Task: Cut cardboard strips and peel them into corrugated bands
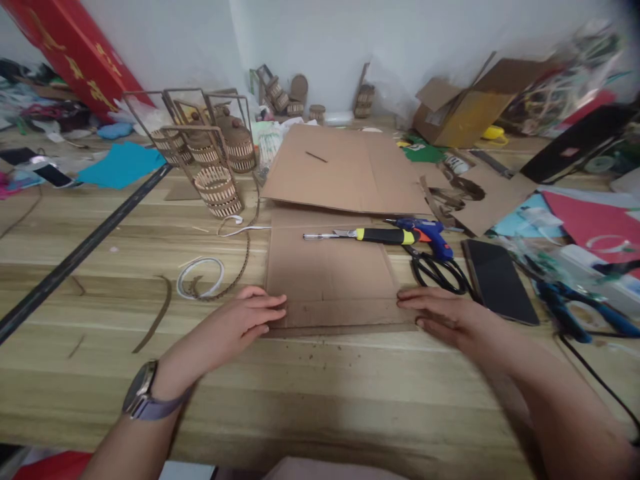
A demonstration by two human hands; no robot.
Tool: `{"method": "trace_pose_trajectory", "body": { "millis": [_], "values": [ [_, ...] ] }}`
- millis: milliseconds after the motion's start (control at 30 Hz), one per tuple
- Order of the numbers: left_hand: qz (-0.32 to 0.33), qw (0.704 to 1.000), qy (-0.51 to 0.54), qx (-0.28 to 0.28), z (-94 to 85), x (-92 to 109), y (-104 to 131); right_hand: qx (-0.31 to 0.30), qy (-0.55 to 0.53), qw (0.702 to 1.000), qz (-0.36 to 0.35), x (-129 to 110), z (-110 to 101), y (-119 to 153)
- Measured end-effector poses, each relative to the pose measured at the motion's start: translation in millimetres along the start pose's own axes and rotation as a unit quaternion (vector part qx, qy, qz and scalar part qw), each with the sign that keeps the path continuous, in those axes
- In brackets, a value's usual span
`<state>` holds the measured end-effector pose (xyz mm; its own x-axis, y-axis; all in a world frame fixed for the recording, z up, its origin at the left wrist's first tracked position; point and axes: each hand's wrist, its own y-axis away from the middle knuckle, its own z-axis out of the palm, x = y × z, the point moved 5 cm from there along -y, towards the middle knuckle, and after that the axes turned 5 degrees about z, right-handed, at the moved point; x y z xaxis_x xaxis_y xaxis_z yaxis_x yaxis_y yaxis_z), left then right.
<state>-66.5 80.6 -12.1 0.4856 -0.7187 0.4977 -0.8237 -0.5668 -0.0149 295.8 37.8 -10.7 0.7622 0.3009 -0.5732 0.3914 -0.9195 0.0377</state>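
Note:
A flat brown cardboard sheet [335,267] lies on the table in front of me. Along its near edge runs a narrow cardboard strip [345,311]. My left hand [247,317], with a watch on its wrist, rests with fingers stretched out over the strip's left end. At the right end, the extended fingertips of my right hand [445,313] touch the cardboard, thumb apart below them. Across the sheet's far part lies a yellow-and-black utility knife [383,236]. Beside it are a blue glue gun [435,235] and black-handled scissors [440,270].
A larger cardboard piece [345,167] lies behind. Small woven baskets with tall handles [217,190] stand at the back left. A dark phone [497,280] and blue-handled pliers [570,310] lie to the right, a white cord coil [200,277] to the left. An open carton [465,110] stands behind.

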Motion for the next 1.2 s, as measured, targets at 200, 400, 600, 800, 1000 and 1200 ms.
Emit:
{"method": "trace_pose_trajectory", "body": {
  "millis": [200,400,600,800,1000,1200],
  "values": [
    [-0.017,1.0,0.006,-0.006,-0.9,2,-1,0.012,-0.023,1.0,0.006,0,0,0],
    [-0.02,1.0,0.013,-0.009,-1.7,5,-2,0.033,0.003,0.999,-0.024,-2,2,-4],
    [-0.022,1.0,0.015,-0.01,-1.4,5,-2,0.065,0.018,0.997,-0.036,10,8,-1],
    [-0.02,1.0,0.019,-0.005,-1.8,4,-2,0.064,0.016,0.997,-0.032,7,8,-1],
    [-0.018,1.0,0.014,0.0,-0.4,3,-1,0.045,0.015,0.999,-0.005,7,8,-2],
    [-0.014,1.0,0.016,0.007,0.3,4,-1,0.051,0.02,0.998,-0.026,9,9,-1]
  ]
}}
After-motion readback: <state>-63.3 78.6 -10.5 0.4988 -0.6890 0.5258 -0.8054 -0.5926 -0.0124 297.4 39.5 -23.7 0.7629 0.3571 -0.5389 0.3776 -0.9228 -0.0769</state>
